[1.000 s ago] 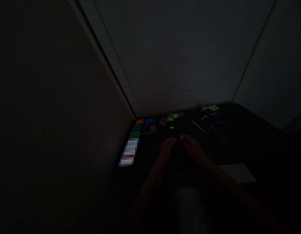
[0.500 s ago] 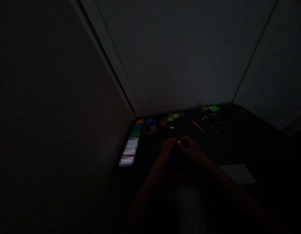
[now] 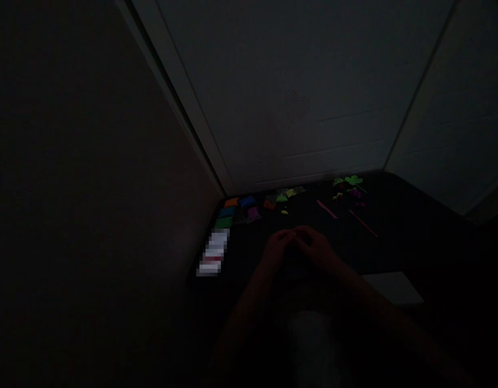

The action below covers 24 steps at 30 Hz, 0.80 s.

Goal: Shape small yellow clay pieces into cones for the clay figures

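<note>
Over the dark table, my left hand (image 3: 279, 240) and my right hand (image 3: 310, 239) meet at the fingertips, both with fingers curled and pinched together. Between them is a small piece of yellow modelling clay, now almost wholly covered by the fingers. Just beyond the hands lies another bit of yellow clay (image 3: 285, 212). A pink plastic clay knife (image 3: 327, 208) rests further off to the right, and a thin pink stick tool (image 3: 363, 223) lies beside it. The room is very dim, so finger detail is faint.
Packets of coloured clay, including an orange packet (image 3: 231, 202) and a green packet (image 3: 223, 222), line the table's back left. A green flower shape (image 3: 353, 180) and purple clay pieces (image 3: 356, 193) lie at the back right. A white board (image 3: 393, 288) sits by the right forearm.
My fingertips have closed in closer together, and the yellow clay that showed between them is now mostly covered. The things on the table have stayed in place.
</note>
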{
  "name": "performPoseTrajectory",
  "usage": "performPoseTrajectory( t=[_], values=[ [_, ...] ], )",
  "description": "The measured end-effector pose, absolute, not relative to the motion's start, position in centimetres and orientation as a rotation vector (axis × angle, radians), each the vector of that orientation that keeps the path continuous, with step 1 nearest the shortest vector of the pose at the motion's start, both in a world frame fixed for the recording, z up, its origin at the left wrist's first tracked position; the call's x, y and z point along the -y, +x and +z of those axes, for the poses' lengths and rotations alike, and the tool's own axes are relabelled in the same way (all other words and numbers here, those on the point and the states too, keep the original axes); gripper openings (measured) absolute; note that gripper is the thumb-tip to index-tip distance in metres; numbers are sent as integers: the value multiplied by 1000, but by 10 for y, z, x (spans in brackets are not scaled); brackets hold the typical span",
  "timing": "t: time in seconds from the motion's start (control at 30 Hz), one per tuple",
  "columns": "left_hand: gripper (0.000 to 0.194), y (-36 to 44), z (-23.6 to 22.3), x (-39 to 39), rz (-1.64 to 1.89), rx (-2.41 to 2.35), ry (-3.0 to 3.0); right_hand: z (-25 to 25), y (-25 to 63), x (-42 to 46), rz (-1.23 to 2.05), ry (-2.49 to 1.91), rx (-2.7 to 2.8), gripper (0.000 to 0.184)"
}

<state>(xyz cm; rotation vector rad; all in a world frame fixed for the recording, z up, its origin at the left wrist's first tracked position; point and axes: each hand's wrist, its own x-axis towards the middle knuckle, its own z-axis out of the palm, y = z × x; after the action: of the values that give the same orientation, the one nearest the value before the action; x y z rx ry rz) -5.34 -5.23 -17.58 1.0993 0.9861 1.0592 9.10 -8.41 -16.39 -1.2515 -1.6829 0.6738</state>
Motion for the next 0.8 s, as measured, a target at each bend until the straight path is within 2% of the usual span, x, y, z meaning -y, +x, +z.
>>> performPoseTrajectory(
  t=[0.33,0.6,0.8],
  values=[
    [28,-54,-171,55,1062,-909,1044,-170,91,81,678,-1252,1677,28],
    [14,-52,-169,53,1138,-936,991,-169,90,81,700,-1254,1682,27],
    [20,-50,-169,53,1154,-964,996,-170,91,81,687,-1272,1682,27]
  ],
)
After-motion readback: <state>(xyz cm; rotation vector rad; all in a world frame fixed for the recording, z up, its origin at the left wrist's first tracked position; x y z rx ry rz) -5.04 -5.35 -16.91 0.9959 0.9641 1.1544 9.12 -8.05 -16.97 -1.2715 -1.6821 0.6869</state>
